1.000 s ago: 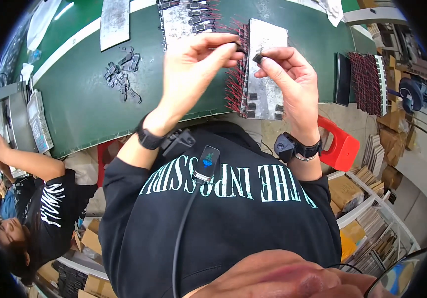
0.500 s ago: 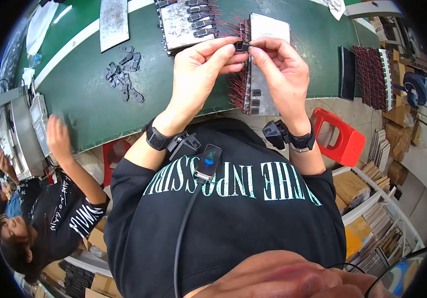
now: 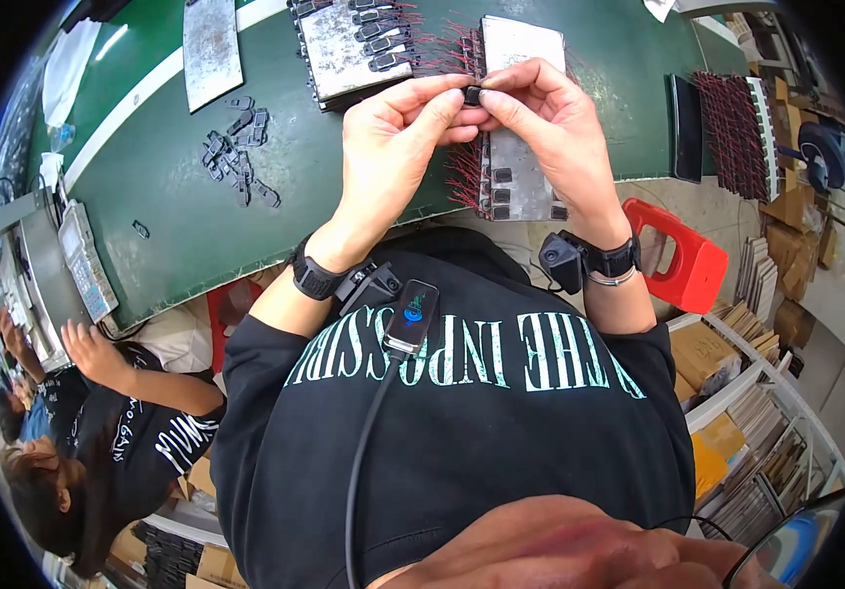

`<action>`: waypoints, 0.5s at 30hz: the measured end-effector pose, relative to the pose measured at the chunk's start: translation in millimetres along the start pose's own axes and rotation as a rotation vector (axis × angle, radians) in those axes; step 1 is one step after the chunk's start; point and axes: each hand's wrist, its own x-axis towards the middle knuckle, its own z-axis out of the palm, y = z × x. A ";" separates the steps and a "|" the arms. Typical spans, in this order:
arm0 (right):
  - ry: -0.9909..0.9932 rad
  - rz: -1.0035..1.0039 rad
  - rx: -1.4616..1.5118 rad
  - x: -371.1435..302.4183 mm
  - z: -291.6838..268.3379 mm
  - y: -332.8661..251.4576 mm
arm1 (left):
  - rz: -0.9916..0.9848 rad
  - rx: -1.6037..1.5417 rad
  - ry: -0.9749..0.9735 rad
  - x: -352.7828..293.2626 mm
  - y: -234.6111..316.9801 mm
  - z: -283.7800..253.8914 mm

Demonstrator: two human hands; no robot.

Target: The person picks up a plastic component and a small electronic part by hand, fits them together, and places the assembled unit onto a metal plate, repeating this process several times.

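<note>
Green tabletop [image 3: 295,201] spread across the view's upper half, with a red stool [image 3: 702,265] at three o'clock. Near twelve o'clock, a small black part [image 3: 472,95] sat between the left hand [image 3: 395,137] and the right hand [image 3: 555,123]: each pinched it with thumb and fingertips nearly closed, the other fingers curled. From that part, loose black pieces [image 3: 242,167] lay toward nine o'clock and a metal plate [image 3: 530,187] toward five.

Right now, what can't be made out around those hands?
Held part, head view: too small, partly covered by the left hand and right hand.
Plate under the hands, head view: middle hidden by the right hand.
Leftmost plate, head view: far end cut off by the top edge.
Loose parts, head view: too small for detail.
</note>
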 end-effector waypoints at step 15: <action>-0.056 -0.069 -0.086 2.4 3.7 1.4 | 0.016 -0.005 0.022 -4.2 -1.9 -0.6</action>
